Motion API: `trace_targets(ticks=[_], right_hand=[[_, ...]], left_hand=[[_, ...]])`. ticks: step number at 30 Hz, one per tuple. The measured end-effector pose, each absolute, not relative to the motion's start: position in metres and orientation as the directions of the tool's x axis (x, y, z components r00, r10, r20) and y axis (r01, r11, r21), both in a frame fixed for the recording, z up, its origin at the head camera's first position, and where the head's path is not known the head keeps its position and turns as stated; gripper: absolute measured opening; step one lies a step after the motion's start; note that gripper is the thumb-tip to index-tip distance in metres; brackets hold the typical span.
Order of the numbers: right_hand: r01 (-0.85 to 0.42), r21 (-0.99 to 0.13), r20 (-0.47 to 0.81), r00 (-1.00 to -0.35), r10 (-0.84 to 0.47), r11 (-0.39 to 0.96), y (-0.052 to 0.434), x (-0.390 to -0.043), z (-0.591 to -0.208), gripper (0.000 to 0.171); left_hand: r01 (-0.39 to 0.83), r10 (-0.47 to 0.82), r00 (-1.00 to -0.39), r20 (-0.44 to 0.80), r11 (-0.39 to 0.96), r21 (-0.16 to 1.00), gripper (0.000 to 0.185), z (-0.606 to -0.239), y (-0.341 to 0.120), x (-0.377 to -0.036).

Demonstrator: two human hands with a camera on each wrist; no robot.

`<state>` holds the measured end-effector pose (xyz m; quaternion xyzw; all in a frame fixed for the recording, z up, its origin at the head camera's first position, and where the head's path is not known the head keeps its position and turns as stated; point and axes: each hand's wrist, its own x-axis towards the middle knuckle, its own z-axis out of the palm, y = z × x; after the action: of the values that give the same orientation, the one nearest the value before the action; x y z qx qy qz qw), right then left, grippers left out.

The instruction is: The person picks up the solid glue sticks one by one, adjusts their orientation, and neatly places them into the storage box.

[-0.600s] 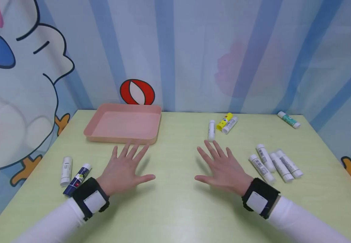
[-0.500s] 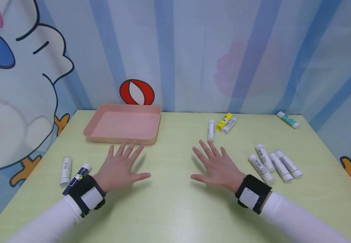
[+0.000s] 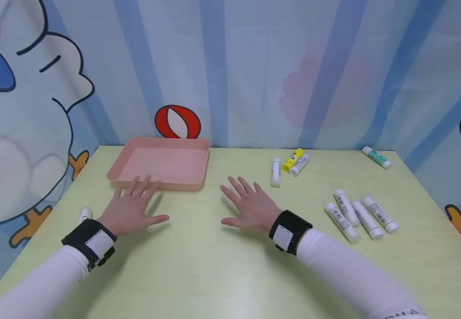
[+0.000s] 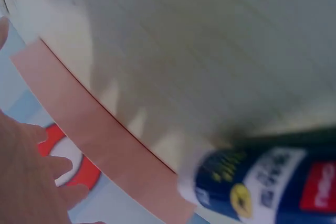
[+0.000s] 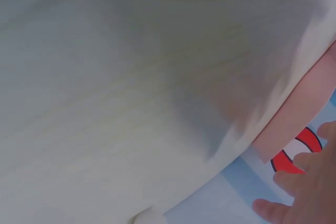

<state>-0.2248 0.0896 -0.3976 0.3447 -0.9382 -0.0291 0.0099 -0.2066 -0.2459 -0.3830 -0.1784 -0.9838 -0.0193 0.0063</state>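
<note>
- My pale green table (image 3: pixel 222 266) carries a pink tray (image 3: pixel 160 163) far left.
- Glue sticks lie scattered right: four white ones (image 3: pixel 359 215) together, a yellow one (image 3: pixel 292 159).

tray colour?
Pale pink tray; clearest in the head view.

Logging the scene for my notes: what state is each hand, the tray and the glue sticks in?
left hand: open, fingers spread, holding nothing
right hand: open, fingers spread, holding nothing
pink tray: nothing in it
glue sticks: capped, lying flat
yellow glue stick: lying flat
</note>
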Motion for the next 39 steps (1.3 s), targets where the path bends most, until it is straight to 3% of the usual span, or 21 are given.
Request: trace_targets(ticks=[10,23,31,36,39], right_hand=[[-0.617,0.071,0.011,-0.785,-0.619,0.784,0.040,-0.244,-0.398,0.086],[-0.641,0.039,0.049,-0.765,-0.642,0.767,0.005,-0.250,-0.398,0.083],[-0.625,0.074,-0.030,-0.781,-0.624,0.778,0.001,-0.250,-0.392,0.075],[-0.635,0.110,-0.024,-0.771,-0.636,0.765,0.002,-0.253,-0.393,0.066],[-0.646,0.156,-0.009,-0.757,-0.653,0.747,0.004,-0.254,-0.394,0.057]], left_hand=[[0.250,0.250,-0.968,-0.029,0.968,0.027,0.107,-0.387,-0.283,-0.236],[0.260,0.261,-0.965,-0.028,0.965,0.027,0.084,-0.385,-0.294,-0.247],[0.261,0.260,-0.964,-0.049,0.965,0.000,0.073,-0.381,-0.289,-0.243],[0.280,0.280,-0.960,-0.013,0.960,-0.015,0.057,-0.380,-0.284,-0.241],[0.331,0.332,-0.942,0.036,0.943,-0.043,0.037,-0.381,-0.281,-0.242]])
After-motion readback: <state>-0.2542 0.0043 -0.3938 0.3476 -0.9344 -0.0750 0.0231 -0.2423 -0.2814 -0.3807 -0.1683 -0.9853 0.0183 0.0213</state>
